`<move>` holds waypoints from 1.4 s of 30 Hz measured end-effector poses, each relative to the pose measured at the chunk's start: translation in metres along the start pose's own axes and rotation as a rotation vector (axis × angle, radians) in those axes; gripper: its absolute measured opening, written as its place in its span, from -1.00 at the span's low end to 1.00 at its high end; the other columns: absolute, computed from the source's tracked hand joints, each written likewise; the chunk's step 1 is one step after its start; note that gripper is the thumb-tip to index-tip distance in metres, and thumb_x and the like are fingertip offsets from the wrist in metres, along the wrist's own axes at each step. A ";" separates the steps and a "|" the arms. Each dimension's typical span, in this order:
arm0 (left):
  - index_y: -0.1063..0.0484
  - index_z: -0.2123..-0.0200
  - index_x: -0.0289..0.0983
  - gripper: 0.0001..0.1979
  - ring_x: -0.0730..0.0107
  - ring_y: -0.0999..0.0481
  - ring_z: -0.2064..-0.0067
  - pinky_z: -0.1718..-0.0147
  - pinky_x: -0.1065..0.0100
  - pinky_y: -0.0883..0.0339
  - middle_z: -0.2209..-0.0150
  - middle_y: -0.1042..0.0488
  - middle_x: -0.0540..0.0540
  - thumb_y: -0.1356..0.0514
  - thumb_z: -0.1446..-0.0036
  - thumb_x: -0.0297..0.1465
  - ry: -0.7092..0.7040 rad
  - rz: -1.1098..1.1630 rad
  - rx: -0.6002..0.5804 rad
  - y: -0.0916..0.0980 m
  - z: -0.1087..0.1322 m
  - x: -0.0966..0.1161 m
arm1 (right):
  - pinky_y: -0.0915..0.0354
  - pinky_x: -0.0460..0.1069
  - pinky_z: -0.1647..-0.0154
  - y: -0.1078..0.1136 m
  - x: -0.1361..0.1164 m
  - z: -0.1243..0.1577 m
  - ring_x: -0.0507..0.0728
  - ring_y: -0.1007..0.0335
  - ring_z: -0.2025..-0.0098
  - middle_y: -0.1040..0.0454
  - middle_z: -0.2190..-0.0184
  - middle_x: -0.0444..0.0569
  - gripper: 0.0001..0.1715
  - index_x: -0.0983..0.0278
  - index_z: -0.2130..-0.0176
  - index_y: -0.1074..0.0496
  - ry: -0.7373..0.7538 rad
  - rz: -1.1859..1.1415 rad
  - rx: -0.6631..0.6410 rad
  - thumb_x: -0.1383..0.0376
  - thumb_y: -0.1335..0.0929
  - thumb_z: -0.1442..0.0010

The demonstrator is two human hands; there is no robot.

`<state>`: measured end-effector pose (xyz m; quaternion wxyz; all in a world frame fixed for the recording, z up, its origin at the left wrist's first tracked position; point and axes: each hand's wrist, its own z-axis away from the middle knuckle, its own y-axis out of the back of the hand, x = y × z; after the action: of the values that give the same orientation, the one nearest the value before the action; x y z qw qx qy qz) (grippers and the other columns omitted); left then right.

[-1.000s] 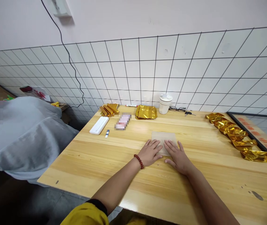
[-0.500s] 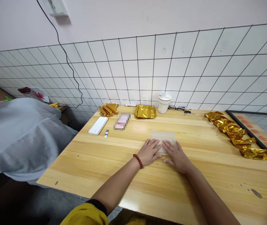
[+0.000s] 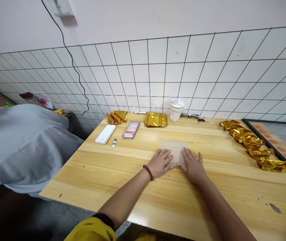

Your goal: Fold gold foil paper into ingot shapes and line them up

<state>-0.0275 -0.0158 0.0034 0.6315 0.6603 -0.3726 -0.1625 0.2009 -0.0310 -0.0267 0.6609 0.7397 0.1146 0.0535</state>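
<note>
A light brown rectangular sheet (image 3: 175, 147), paper or thin card, lies flat on the wooden table (image 3: 122, 187). My left hand (image 3: 160, 162) rests palm down over its left part, fingers stretched out, a red bead bracelet on the wrist. At the sheet's right edge lies my right hand (image 3: 193, 165), also flat, with the fingers spread and the thumb near the lower edge. Neither hand grips anything. My palms hide the sheet's lower corners.
Along the back are folded gold foil strips (image 3: 117, 117), a gold foil packet (image 3: 156, 119), a white lidded cup (image 3: 176, 109), glasses (image 3: 189, 115) and keys (image 3: 203, 121). A white case (image 3: 105, 134) and small tube (image 3: 114, 143) lie left, twisted gold foil (image 3: 252, 142) right. A person in grey (image 3: 29, 140) is at the left.
My right hand has slid right, away from my left hand, to the sheet's right edge, baring more of its middle. My left hand and the sheet have stayed in place.
</note>
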 end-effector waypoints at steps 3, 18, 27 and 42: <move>-0.27 -0.27 -0.23 -0.43 0.04 -0.10 -0.38 -0.33 -0.05 0.03 -0.35 -0.18 -0.23 0.00 -0.35 -0.03 -0.003 0.002 -0.004 0.001 0.000 0.000 | 0.40 0.47 -0.35 -0.001 -0.001 -0.001 0.31 0.06 -0.42 -0.03 -0.40 0.22 -0.17 0.38 -0.35 -0.13 -0.064 0.003 -0.012 -0.08 -0.01 -0.37; -0.27 -0.27 -0.22 -0.44 0.05 -0.10 -0.38 -0.33 -0.05 0.03 -0.36 -0.17 -0.22 -0.01 -0.35 -0.04 -0.014 -0.017 0.003 -0.003 0.000 -0.002 | 0.17 0.40 -0.35 -0.006 0.009 0.003 0.32 0.07 -0.42 -0.05 -0.40 0.18 -0.14 0.25 -0.40 -0.05 0.359 -0.043 0.081 -0.16 -0.12 -0.34; -0.27 -0.27 -0.23 -0.45 0.05 -0.10 -0.38 -0.33 -0.05 0.03 -0.36 -0.17 -0.23 -0.02 -0.35 -0.06 -0.006 -0.016 -0.014 -0.001 -0.001 -0.001 | 0.15 0.42 -0.33 -0.009 0.009 0.002 0.34 0.02 -0.40 -0.09 -0.39 0.23 -0.14 0.31 -0.40 -0.03 0.320 -0.016 0.113 -0.14 -0.10 -0.35; -0.28 -0.26 -0.23 -0.44 0.04 -0.12 -0.38 -0.33 -0.05 0.01 -0.35 -0.19 -0.23 -0.02 -0.34 -0.04 -0.007 -0.016 0.003 -0.001 -0.001 -0.001 | 0.35 0.48 -0.34 -0.006 0.002 0.000 0.34 0.08 -0.42 -0.06 -0.39 0.25 -0.16 0.36 -0.36 -0.12 -0.008 0.010 0.021 -0.09 0.00 -0.37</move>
<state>-0.0273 -0.0142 0.0020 0.6278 0.6638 -0.3697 -0.1692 0.2021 -0.0296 -0.0326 0.6534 0.7473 0.1087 0.0527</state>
